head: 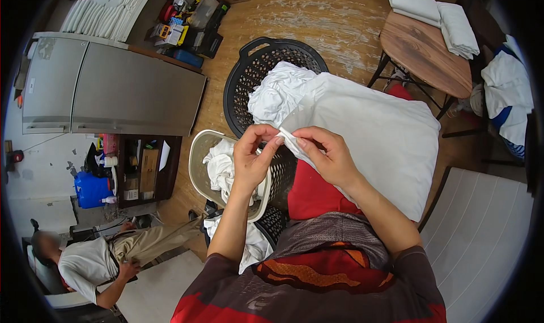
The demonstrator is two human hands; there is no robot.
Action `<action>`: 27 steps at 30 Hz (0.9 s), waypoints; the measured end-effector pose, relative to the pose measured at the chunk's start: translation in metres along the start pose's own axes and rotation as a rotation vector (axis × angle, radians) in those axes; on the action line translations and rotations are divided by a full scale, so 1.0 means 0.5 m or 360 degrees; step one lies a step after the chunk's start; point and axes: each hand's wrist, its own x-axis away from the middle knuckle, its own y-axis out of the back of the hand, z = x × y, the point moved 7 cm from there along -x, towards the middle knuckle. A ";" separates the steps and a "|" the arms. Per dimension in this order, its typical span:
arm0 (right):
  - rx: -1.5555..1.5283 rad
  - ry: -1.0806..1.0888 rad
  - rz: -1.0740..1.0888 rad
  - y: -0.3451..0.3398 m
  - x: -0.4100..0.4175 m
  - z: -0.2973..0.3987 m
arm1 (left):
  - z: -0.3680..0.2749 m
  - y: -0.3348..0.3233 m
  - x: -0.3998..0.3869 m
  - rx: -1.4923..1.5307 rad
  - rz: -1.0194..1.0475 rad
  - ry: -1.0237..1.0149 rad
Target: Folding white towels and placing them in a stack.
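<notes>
Both of my hands pinch one edge of a white cloth (pixel 374 123), in front of me at mid view. My left hand (pixel 255 157) has thumb and fingertips on the edge's end. Close beside it, my right hand (pixel 329 155) grips a narrow folded part of the same edge. The rest of the cloth spreads to the right over my lap, partly covering my red shorts (pixel 314 195). Beyond my hands, crumpled white fabric (pixel 280 89) lies in a black perforated laundry basket (pixel 231 89), touching the cloth.
A beige basket (pixel 195 170) and a dark basket (pixel 272 221) hold white cloths at my left. Folded white cloths (pixel 414 4) lie on a wooden chair seat (pixel 420 46). A refrigerator (pixel 136 89) stands left. One person (pixel 85 263) is at lower left; a padded light panel (pixel 476 216) is right.
</notes>
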 end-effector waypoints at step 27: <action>0.2089 -0.0068 -0.0577 0.330 0.515 0.082 | 0.115 0.341 -0.136 0.0319 -0.0717 -0.0108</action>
